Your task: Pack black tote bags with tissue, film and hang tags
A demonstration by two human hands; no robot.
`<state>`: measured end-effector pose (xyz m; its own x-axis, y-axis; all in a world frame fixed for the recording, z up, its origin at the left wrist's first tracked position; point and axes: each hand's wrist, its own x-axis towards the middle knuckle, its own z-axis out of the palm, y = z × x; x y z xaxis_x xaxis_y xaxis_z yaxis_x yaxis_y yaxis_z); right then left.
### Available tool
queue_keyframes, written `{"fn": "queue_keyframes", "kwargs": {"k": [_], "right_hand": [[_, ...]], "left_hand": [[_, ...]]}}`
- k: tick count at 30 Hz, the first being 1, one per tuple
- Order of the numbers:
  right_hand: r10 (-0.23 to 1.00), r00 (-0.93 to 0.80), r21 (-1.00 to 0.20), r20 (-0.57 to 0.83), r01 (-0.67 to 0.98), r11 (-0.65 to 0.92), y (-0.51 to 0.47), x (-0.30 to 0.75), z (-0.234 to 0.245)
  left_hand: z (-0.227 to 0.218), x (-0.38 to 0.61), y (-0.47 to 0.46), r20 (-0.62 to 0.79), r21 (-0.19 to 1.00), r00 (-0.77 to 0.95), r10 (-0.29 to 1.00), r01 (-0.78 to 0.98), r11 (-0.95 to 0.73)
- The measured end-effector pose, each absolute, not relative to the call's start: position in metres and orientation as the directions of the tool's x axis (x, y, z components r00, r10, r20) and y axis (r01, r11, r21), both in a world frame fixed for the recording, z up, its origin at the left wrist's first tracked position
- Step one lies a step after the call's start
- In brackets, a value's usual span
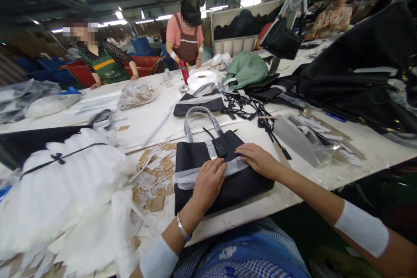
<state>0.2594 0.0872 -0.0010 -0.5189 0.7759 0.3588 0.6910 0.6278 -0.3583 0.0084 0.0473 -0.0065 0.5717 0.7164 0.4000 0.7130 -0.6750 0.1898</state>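
Note:
A black handbag (195,156) lies flat on the white table (143,121) in front of me, its plastic-wrapped handles (195,117) pointing away. A strip of clear plastic wrap (185,178) runs across the bag. My left hand (208,182) rests flat on the bag over that strip, fingers stretched out. My right hand (257,158) lies flat on the strip's right end, fingers together and extended. A small black tag (220,147) hangs at the bag's top edge.
Brown paper tags (156,173) and white paper bags (65,191) lie to the left. A grey tape dispenser (302,139) stands to the right, with black straps (247,108) and more black bags (358,69) behind. Three people work at the table's far side.

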Motion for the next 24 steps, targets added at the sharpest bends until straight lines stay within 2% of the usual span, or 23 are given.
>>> {"fn": "queue_keyframes", "kwargs": {"k": [4, 7, 16, 24], "right_hand": [[0.828, -0.409, -0.465, 0.383, 0.689, 0.556, 0.078, 0.265, -0.005], [0.845, -0.356, -0.497, 0.399, 0.69, 0.526, 0.071, 0.263, -0.012], [0.92, -0.211, -0.504, 0.33, 0.785, 0.36, 0.073, 0.253, -0.039], [0.963, -0.115, -0.468, 0.244, 0.856, 0.221, 0.075, 0.247, -0.031]], "left_hand": [[-0.008, 0.025, 0.055, 0.396, 0.17, 0.572, 0.719, 0.724, -0.669], [-0.008, 0.036, 0.06, 0.387, 0.123, 0.588, 0.71, 0.731, -0.671], [-0.01, 0.049, 0.073, 0.388, 0.043, 0.596, 0.703, 0.751, -0.659], [-0.016, 0.05, 0.081, 0.422, 0.044, 0.59, 0.688, 0.745, -0.666]]}}
